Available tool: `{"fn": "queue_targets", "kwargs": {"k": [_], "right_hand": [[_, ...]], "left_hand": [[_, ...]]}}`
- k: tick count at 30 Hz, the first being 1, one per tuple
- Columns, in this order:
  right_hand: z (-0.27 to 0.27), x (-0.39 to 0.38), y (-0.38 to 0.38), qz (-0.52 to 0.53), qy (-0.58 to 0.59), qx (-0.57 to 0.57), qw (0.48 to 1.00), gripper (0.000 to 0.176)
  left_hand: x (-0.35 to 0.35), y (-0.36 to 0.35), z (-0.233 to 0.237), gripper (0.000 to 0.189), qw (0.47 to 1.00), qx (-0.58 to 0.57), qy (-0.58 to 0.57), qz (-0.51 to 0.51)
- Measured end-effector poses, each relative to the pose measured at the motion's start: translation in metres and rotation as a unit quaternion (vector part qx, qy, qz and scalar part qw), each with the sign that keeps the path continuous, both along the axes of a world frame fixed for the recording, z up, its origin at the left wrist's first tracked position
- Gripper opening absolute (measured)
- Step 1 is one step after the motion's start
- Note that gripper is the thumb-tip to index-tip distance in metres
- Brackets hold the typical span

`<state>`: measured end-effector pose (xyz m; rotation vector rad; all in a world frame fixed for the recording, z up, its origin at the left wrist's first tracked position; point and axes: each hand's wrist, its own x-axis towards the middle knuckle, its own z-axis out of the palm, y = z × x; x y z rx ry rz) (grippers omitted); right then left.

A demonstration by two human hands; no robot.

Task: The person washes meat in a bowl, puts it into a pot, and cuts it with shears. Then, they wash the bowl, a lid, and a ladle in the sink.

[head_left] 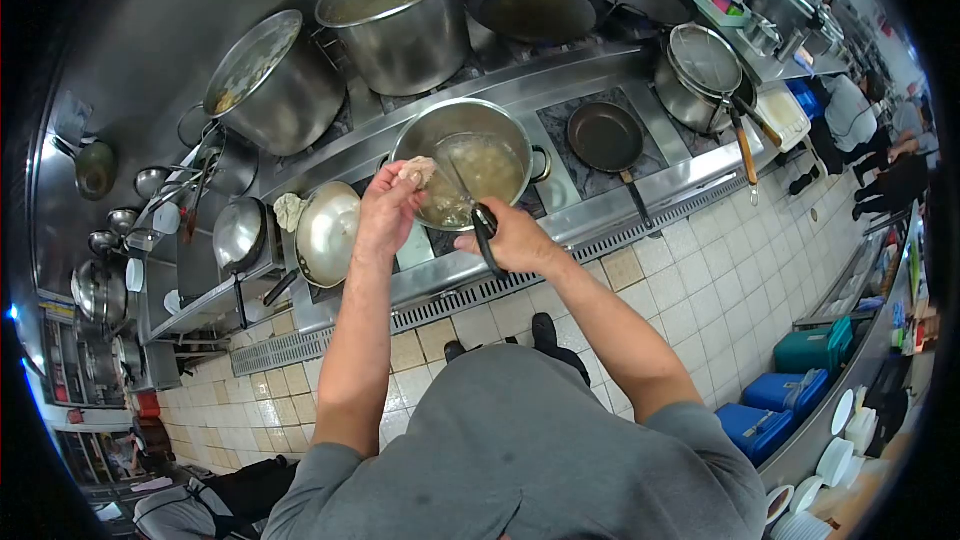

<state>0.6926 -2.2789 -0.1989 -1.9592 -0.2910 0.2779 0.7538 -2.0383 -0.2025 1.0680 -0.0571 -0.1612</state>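
A wide steel pot (405, 145) of cloudy, bubbling liquid with pale pieces in it sits on the stove in front of me. At its near left rim, my left hand (388, 208) pinches a pale, lumpy piece of food (418, 172), perhaps meat. My right hand (515, 240) is closed around the black handles of what look like kitchen scissors (485, 230). Their metal blades point up and left over the pot, close to the food piece. The blade tips are hard to make out against the liquid.
Two tall stockpots (395, 40) and a wide dark wok (535, 10) stand behind. A frying pan (605, 137) is right, beyond it a strainer (705, 58) on a pot. Left is a steel wok (328, 230). Other people (850, 115) stand far right.
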Motion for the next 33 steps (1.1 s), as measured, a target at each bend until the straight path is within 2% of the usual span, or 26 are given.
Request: {"fn": "queue_targets", "kwargs": {"k": [1,4,12,15,21,24,27,33], "right_hand": [[0.003,0.0,0.003,0.018,0.01,-0.014,1.0,0.078],[0.017,-0.001,0.003,0.032,0.026,-0.049,0.998,0.079],[0.014,-0.004,-0.001,0.023,-0.043,-0.053,0.997,0.066],[0.01,-0.005,0.004,-0.005,-0.019,-0.04,0.999,0.062],[0.0,0.0,0.0,0.014,0.02,-0.084,0.996,0.059],[-0.01,0.004,0.003,0.023,-0.007,-0.073,0.997,0.063],[-0.005,0.012,0.01,-0.011,0.034,-0.092,0.995,0.071],[-0.008,0.02,0.01,-0.007,0.0,-0.085,0.996,0.07]], "left_hand": [[-0.004,-0.006,-0.001,0.024,1.0,-0.015,0.007,-0.003],[-0.015,-0.02,-0.001,0.023,1.0,-0.011,0.01,-0.019],[-0.008,-0.023,0.012,0.021,0.977,0.204,0.06,-0.001],[-0.006,-0.028,0.017,0.019,0.978,0.2,0.065,0.018],[0.01,-0.018,-0.011,0.017,0.974,0.202,0.103,0.016],[0.01,-0.022,-0.012,0.016,0.967,0.23,0.114,0.0],[0.011,-0.025,-0.019,0.018,0.958,0.258,0.122,-0.037],[0.025,-0.025,-0.023,0.014,0.957,0.258,0.131,-0.023]]}}
